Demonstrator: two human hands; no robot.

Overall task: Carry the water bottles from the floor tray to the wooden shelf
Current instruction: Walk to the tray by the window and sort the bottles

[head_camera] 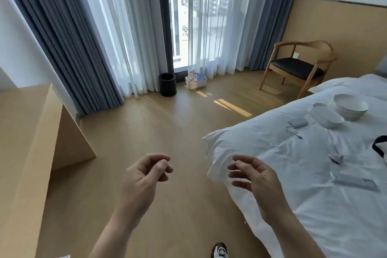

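A white floor tray sits far off by the window, holding several clear water bottles with red and blue labels. The wooden shelf runs along the left side, its top bare. My left hand hovers low in the middle of the view, fingers loosely curled with nothing in them. My right hand hangs beside the bed corner, fingers spread and empty. Both hands are far from the tray.
A white bed fills the right, carrying stacked plates, bowls, a small device with a cable and a remote. A black bin stands left of the tray. A wooden chair stands right of the window. Open floor lies ahead.
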